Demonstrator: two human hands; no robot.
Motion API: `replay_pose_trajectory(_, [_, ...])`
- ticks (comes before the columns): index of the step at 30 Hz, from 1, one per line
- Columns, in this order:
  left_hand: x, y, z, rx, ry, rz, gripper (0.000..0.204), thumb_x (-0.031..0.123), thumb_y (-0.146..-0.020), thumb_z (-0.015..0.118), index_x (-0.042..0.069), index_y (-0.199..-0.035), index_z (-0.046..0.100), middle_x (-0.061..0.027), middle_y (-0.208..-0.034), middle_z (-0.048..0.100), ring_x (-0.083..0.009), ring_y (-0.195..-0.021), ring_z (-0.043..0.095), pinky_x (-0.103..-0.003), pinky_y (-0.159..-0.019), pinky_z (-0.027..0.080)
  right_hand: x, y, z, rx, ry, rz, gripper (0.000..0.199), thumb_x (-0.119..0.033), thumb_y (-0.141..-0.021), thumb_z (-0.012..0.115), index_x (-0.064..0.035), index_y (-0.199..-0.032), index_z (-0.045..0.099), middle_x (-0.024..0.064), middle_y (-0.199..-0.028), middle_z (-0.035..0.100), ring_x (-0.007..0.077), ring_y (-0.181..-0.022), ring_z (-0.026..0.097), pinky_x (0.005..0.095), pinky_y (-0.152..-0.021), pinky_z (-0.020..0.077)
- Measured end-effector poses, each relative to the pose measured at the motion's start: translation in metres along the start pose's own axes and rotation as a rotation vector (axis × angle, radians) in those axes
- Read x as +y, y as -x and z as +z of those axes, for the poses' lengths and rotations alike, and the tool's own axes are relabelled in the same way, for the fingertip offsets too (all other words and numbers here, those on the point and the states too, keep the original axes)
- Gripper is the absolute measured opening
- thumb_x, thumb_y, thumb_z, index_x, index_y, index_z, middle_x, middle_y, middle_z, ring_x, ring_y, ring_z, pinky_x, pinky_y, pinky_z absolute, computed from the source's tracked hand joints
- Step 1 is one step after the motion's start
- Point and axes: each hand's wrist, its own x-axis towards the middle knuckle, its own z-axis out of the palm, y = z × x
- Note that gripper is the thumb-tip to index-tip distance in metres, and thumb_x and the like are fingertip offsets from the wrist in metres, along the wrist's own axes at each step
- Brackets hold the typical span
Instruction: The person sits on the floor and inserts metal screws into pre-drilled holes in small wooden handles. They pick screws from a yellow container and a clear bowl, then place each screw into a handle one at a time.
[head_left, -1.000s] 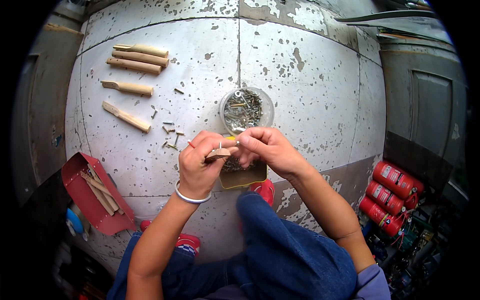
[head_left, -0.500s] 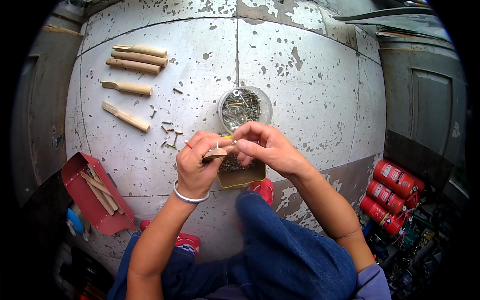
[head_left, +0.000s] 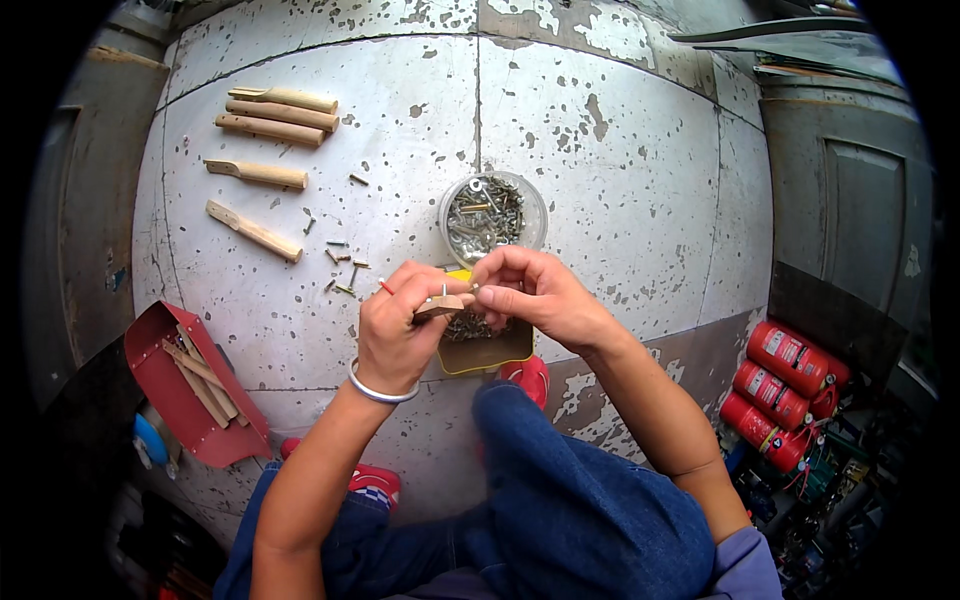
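One half-round wooden piece (head_left: 438,307) sits in your left hand (head_left: 392,315), fingers curled tight round it, its end poking out toward your right, and look, a metal bolt (head_left: 444,289) stands up from it, just beside your index finger! Over comes your right hand (head_left: 540,297), thumb and index finger pinching a small bright fastener (head_left: 476,289), too tiny from up here to call nut or screw, right by the left fingertips. A slim red piece (head_left: 384,286) shows above the left knuckles; what it belongs to can't be told.

Now for good form: brace that left grip, since a wobbling bolt would probably make such fine finger work harder. Let the fingertips of both hands lean together for steadiness, and pinch the fastener by its sides so your eye gets its face. Mind a slip, too! Your yellow-rimmed box (head_left: 487,358) lies below both hands, the clear round tub (head_left: 541,215) of hardware just beyond your right fingers, and a dropped part could be lost among look-alikes. Loose bolts (head_left: 338,243) lie out past your left knuckles, with wooden handles (head_left: 257,174) farther off that way
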Motion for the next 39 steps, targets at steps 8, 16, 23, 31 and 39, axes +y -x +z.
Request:
replay_pose_trajectory(8, [-0.006, 0.001, 0.000, -0.015, -0.048, 0.064, 0.025, -0.006, -0.069, 0.068, 0.006, -0.090, 0.065, -0.0095, -0.084, 0.065, -0.0236, -0.073, 0.066, -0.031, -0.061, 0.052, -0.001, -0.003, -0.005, -0.058, 0.089, 0.070, 0.012, -0.009, -0.094, 0.055, -0.0016, -0.103, 0.053, 0.0060, -0.086, 0.061, 0.0094, -0.074, 0.060, 0.0235, -0.065, 0.0515])
replay_pose_trajectory(16, [-0.004, -0.009, 0.012, 0.077, 0.043, -0.122, 0.009, 0.003, -0.077, 0.072, 0.004, -0.083, 0.066, -0.0093, -0.081, 0.065, -0.0232, -0.073, 0.065, -0.031, -0.066, 0.051, -0.004, -0.001, -0.011, 0.110, 0.001, -0.096, 0.014, -0.006, -0.092, 0.056, -0.0004, -0.104, 0.053, 0.0072, -0.091, 0.062, 0.0113, -0.081, 0.061, 0.0238, -0.067, 0.0521])
replay_pose_trajectory(23, [-0.008, -0.024, 0.017, -0.098, 0.314, -0.424, 0.037, 0.034, -0.096, 0.051, 0.004, -0.113, 0.039, -0.0090, -0.093, 0.053, -0.0131, -0.068, 0.050, -0.027, -0.061, 0.043, -0.003, -0.002, -0.027, 0.495, -0.040, -0.223, 0.019, -0.005, -0.090, 0.059, 0.0015, -0.107, 0.055, 0.0123, -0.094, 0.066, 0.0161, -0.085, 0.065, 0.0265, -0.072, 0.0543])
replay_pose_trajectory(31, [0.020, -0.010, -0.008, -0.282, 1.369, -0.675, 0.034, 0.039, -0.102, 0.031, 0.008, -0.105, 0.043, -0.0048, -0.062, 0.049, -0.0067, -0.042, 0.035, -0.020, -0.041, 0.033, -0.026, 0.016, 0.010, 0.221, 0.010, -0.239, 0.018, -0.005, -0.086, 0.065, 0.0014, -0.103, 0.063, 0.0045, -0.094, 0.064, 0.0087, -0.082, 0.059, 0.0232, -0.072, 0.0488])
replay_pose_trajectory(39, [0.029, 0.001, -0.012, -0.297, 1.347, -0.660, 0.038, 0.043, -0.099, 0.039, 0.007, -0.109, 0.045, -0.0057, -0.060, 0.050, -0.0072, -0.042, 0.037, -0.019, -0.041, 0.032, -0.036, 0.021, 0.038, 0.160, 0.109, -0.350, 0.017, -0.002, -0.086, 0.064, 0.0038, -0.102, 0.065, 0.0064, -0.092, 0.065, 0.0118, -0.086, 0.062, 0.0260, -0.077, 0.0500])
